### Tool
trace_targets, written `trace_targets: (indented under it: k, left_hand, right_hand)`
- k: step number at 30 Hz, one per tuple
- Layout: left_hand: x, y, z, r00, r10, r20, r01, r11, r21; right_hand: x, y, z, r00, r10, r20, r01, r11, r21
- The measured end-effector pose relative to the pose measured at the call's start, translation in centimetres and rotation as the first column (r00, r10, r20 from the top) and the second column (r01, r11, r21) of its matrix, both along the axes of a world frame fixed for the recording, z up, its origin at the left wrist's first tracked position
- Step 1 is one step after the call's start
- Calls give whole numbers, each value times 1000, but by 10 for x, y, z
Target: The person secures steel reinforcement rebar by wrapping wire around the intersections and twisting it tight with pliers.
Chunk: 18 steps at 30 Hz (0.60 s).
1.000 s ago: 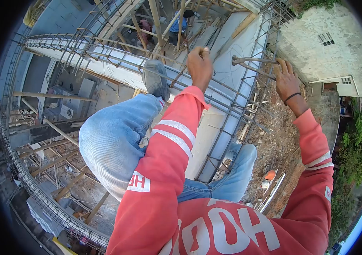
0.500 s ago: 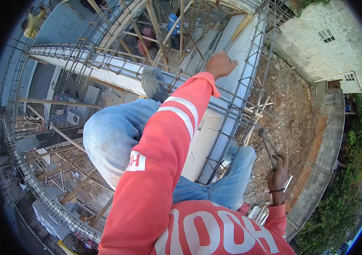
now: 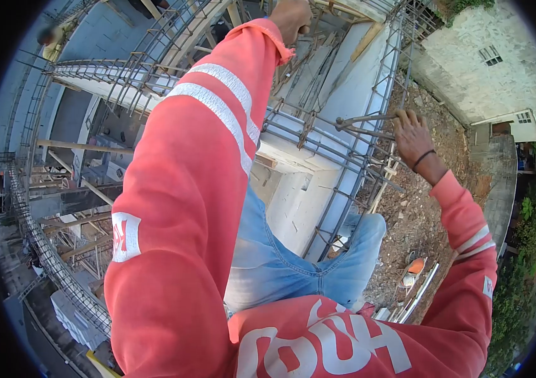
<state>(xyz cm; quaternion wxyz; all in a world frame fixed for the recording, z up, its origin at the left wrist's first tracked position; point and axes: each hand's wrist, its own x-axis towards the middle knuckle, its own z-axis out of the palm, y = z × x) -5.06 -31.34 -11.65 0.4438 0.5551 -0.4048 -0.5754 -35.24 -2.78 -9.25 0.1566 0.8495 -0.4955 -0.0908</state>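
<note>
My left hand [image 3: 290, 19] is at the top of the view, its fingers curled closed; what they hold, if anything, is too small to tell. At the right, my right hand [image 3: 413, 140] is closed round the handles of long metal pincers [image 3: 365, 125]. The pincers' dark head points left, over the bars of a steel rebar cage [image 3: 318, 140] that runs along the white-edged beam. A dark tie or short bar stands upright across the cage, left of the pincers' head.
Below on the right lies rubble ground [image 3: 409, 217] with an orange-and-white object [image 3: 414, 268]. A weathered wall [image 3: 491, 60] stands at upper right. Wooden poles [image 3: 85, 146] and a curved rebar cage [image 3: 47, 258] are at left. Another person [image 3: 54, 43] is at upper left.
My left hand has moved up and left, away from the beam. My right hand has swung down and come back up, with the pincers again over the cage.
</note>
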Motion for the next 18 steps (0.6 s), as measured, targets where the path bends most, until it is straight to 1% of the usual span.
trace_targets:
  k: [1, 2, 3, 4, 5, 6, 7, 8, 9, 11, 13, 14, 15, 16, 17, 18]
  left_hand:
    - [-7, -23, -19, 878, -48, 477, 246, 899, -363]
    - [-15, -17, -12, 801, -63, 595, 373, 830, -415]
    - [-22, -9, -4, 719, -45, 694, 488, 744, -457]
    - [-30, 24, 32, 844, -178, 506, 400, 837, -373]
    - [-40, 35, 49, 845, -181, 504, 400, 839, -369]
    - [-51, 41, 60, 906, -217, 364, 319, 914, -249]
    - [-58, 47, 69, 951, -223, 212, 250, 962, -112]
    - [-61, 53, 77, 952, -225, 205, 251, 962, -108]
    - [-65, 53, 79, 955, -222, 195, 243, 966, -91]
    - [-66, 68, 93, 959, -216, 185, 232, 970, -69]
    - [-68, 78, 99, 999, 17, 29, -16, 999, -39]
    - [-72, 64, 85, 999, 20, 28, -19, 999, -35]
    - [-73, 48, 71, 981, 128, 146, -108, 985, -134]
    - [-73, 45, 68, 938, 238, 250, -178, 954, -240]
    - [-73, 42, 65, 940, 235, 249, -176, 955, -238]
    - [-61, 56, 82, 990, 134, 50, -124, 978, -166]
  right_hand:
    - [1, -18, -1, 996, 62, -63, -62, 998, 10]
    - [2, -33, -2, 984, 124, -125, -122, 992, 22]
    - [2, -46, -3, 984, 126, -125, -124, 992, 25]
    - [1, -57, -3, 977, 179, -117, -174, 983, 51]
    - [0, -65, -4, 967, 230, -107, -223, 972, 79]
    - [1, -68, -4, 967, 232, -109, -223, 971, 87]
    - [0, -71, -4, 965, 240, -101, -229, 967, 108]
    - [-1, -73, -3, 965, 247, -93, -235, 964, 126]
    - [-4, -76, -5, 951, 294, -96, -287, 954, 83]
    - [-2, -77, -4, 961, 265, -85, -255, 960, 114]
    - [1, -79, -4, 968, 240, -72, -228, 963, 147]
    - [2, -82, -5, 971, 232, -64, -222, 965, 139]
    - [2, -85, -5, 973, 224, -59, -215, 968, 131]
    - [5, -86, -3, 973, 223, -61, -213, 967, 136]
    - [9, -89, -3, 967, 246, -69, -236, 962, 134]
    - [13, -90, -3, 960, 270, -75, -259, 957, 132]
